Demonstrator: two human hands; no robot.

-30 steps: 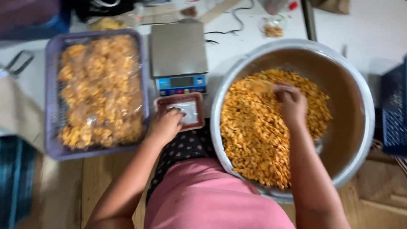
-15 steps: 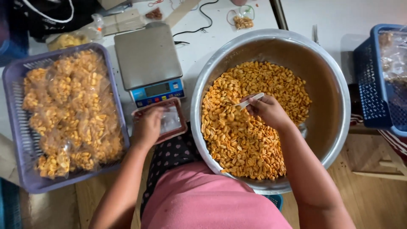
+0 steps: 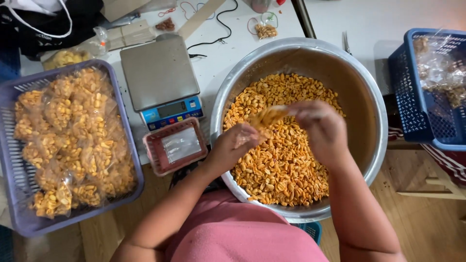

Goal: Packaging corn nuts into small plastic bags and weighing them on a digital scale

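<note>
— Peanuts (image 3: 279,160) lie right under both hands, in the big metal bowl (image 3: 374,97). What are the hands doing?

— Left hand (image 3: 233,148) pinches a small clear bag (image 3: 245,138). Right hand (image 3: 318,128) tips a blurry scoop (image 3: 269,115) of nuts toward it. Left of them sit a red tray (image 3: 174,145), a scale (image 3: 162,80) and a purple basket (image 3: 14,194) of filled bags.

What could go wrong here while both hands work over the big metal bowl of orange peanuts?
The right hand tips a load of orange coated peanuts toward the left hand, which seems to hold a small clear bag, blurred. Nuts may miss it; most would fall back into the big round metal bowl. The left forearm passes close to the small red plastic tray and might knock it.
</note>
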